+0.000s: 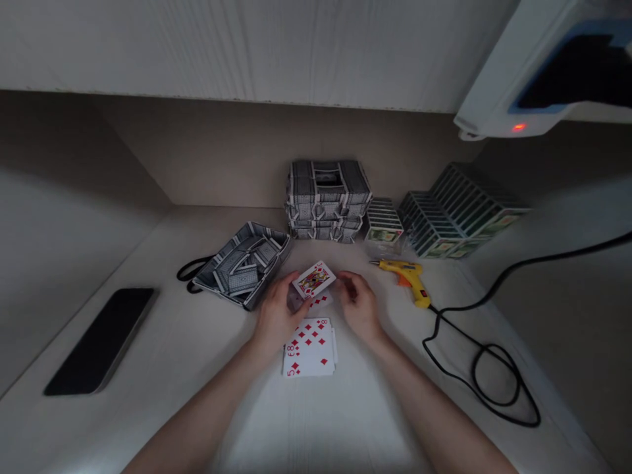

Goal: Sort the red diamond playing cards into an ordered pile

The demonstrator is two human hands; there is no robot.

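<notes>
Face card: just beyond card pile, gripped by fingers of left hand | right hand: curled fingers beside face card, grip cannot be told | lower card: blurred, partly covered | table: extends nearside of pile; phone well left.

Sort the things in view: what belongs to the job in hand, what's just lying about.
Job in hand:
- face card, in the left hand; right hand close by
- face-up pile
- probably the patterned tray

Apparently lying about:
- dark phone
- yellow glue gun, untouched
</notes>
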